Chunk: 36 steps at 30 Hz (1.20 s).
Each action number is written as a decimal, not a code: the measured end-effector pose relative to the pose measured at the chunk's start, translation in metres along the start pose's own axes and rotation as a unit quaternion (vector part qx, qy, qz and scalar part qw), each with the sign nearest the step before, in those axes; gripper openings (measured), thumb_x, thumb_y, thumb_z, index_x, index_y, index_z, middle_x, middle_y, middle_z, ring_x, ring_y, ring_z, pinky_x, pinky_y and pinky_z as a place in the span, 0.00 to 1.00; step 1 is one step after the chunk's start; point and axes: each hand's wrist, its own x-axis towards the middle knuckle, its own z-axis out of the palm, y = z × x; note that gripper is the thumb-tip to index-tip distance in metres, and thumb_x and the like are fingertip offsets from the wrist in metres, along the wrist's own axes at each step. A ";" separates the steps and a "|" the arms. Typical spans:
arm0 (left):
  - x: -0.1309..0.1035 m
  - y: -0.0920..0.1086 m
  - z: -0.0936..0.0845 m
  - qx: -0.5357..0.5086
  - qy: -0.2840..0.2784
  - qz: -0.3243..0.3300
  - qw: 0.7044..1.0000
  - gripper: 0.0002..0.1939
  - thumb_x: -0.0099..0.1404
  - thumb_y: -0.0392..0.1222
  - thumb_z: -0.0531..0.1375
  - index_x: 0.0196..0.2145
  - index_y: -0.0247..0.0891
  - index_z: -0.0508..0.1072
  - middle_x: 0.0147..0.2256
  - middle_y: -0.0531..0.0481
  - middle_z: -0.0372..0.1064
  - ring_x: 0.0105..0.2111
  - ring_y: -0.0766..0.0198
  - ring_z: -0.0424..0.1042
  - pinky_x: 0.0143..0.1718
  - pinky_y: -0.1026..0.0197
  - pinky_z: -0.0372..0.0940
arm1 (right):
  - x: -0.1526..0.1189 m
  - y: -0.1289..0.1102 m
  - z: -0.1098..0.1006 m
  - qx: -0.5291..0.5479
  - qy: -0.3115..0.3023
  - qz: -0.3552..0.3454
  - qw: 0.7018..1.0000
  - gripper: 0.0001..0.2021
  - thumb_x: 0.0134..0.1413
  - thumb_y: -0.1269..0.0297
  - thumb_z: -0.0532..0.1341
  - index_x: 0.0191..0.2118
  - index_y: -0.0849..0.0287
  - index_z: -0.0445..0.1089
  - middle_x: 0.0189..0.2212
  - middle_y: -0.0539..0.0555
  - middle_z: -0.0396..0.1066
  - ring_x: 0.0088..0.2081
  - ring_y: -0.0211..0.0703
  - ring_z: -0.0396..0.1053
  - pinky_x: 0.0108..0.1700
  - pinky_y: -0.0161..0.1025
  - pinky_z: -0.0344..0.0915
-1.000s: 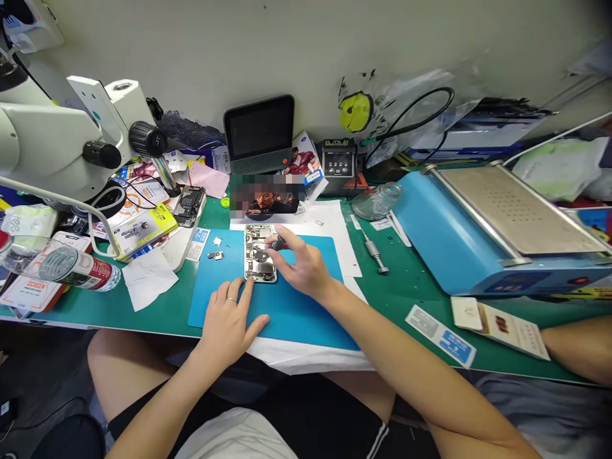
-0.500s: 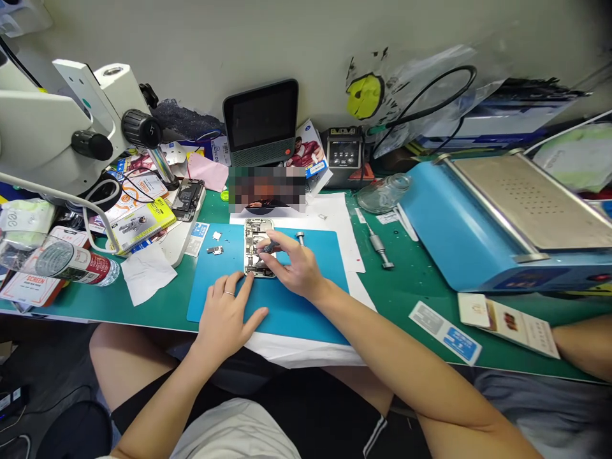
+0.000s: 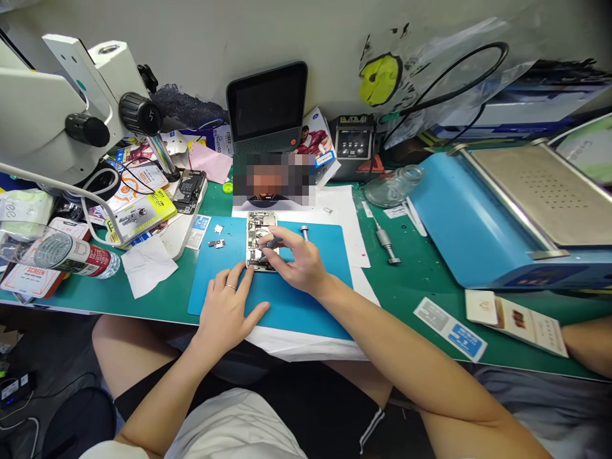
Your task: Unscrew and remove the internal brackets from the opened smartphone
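An opened phone (image 3: pixel 255 241), its inner parts bare, lies on the blue mat (image 3: pixel 306 312). My right hand (image 3: pixel 302 261) reaches over it from the right, thumb and fingers pinched on a dark grey screwdriver (image 3: pixel 273 243) whose tip I cannot make out. Flat on the mat, my left hand (image 3: pixel 228 306) has its fingers spread, with the index fingertip against the phone's lower left corner. Small metal phone parts (image 3: pixel 217 243) lie left of the phone. Just beyond my right hand, another screwdriver (image 3: pixel 305 232) shows its metal end; the rest is hidden.
A grey screwdriver (image 3: pixel 384 242) and a glass jar (image 3: pixel 394 185) lie to the right, before a blue heating-plate machine (image 3: pixel 444 223). A microscope (image 3: pixel 86 121), boxes and a plastic bottle (image 3: pixel 79 257) crowd the left. Another person's arm (image 3: pixel 588 347) rests at the right edge.
The camera view has shifted slightly, so the bench items sit a little differently in the picture. Both hands keep nearly the same places at the phone.
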 end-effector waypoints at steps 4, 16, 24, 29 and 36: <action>0.000 0.000 0.000 -0.001 -0.002 0.000 1.000 0.36 0.75 0.60 0.54 0.70 0.35 0.60 0.68 0.38 0.59 0.59 0.44 0.63 0.54 0.45 0.64 | -0.002 0.000 -0.002 0.009 -0.001 0.010 1.000 0.29 0.65 0.71 0.62 0.68 0.50 0.57 0.45 0.55 0.80 0.44 0.43 0.82 0.44 0.40 0.82; 0.004 0.002 -0.001 -0.008 -0.026 -0.019 0.999 0.39 0.74 0.64 0.54 0.71 0.36 0.58 0.69 0.38 0.58 0.59 0.43 0.62 0.55 0.44 0.64 | -0.001 -0.001 -0.004 -0.009 -0.014 0.000 1.000 0.26 0.67 0.71 0.61 0.66 0.52 0.58 0.43 0.54 0.80 0.41 0.41 0.81 0.43 0.39 0.82; 0.007 0.004 -0.001 -0.006 -0.032 -0.027 0.999 0.41 0.73 0.66 0.54 0.72 0.37 0.58 0.68 0.38 0.58 0.58 0.43 0.61 0.54 0.44 0.64 | -0.002 -0.001 -0.005 -0.020 -0.020 0.015 0.999 0.25 0.67 0.70 0.61 0.66 0.52 0.58 0.43 0.55 0.80 0.41 0.41 0.81 0.40 0.37 0.82; 0.006 0.003 -0.001 -0.007 -0.030 -0.024 0.999 0.40 0.73 0.66 0.54 0.72 0.37 0.58 0.68 0.39 0.58 0.58 0.44 0.61 0.54 0.45 0.64 | -0.003 -0.001 -0.005 -0.017 -0.027 0.015 0.999 0.27 0.66 0.71 0.61 0.67 0.51 0.58 0.43 0.55 0.81 0.41 0.42 0.82 0.41 0.37 0.81; 0.006 0.003 0.000 -0.015 -0.025 -0.025 0.999 0.39 0.73 0.65 0.54 0.71 0.38 0.59 0.68 0.39 0.58 0.58 0.44 0.61 0.55 0.44 0.64 | -0.002 -0.001 -0.005 -0.029 -0.031 0.003 0.999 0.27 0.67 0.69 0.62 0.67 0.49 0.58 0.43 0.53 0.81 0.41 0.42 0.82 0.43 0.38 0.82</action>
